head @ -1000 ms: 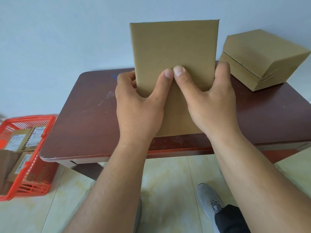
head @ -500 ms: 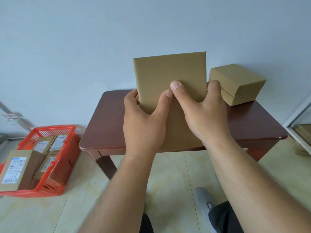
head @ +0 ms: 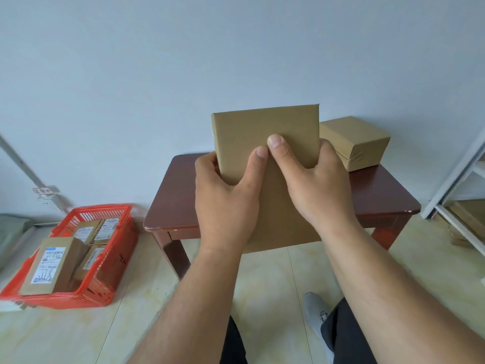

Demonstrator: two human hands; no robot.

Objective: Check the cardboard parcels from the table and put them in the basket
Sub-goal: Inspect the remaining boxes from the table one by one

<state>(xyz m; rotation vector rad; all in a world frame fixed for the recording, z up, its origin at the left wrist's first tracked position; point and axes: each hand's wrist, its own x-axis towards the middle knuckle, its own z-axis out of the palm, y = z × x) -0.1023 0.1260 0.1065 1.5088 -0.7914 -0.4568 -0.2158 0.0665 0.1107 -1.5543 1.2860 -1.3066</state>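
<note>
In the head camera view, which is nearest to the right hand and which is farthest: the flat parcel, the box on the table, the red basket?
1. Flat parcel: gripped by the right hand, together with the left hand.
2. Box: on the table, just behind and to the right.
3. Red basket: on the floor, far left, parcels inside.

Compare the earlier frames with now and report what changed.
The view pulled back from the table, bringing the red basket on the floor fully into sight. Left hand and right hand still grip the flat parcel upright. The second parcel stays on the table.
</note>
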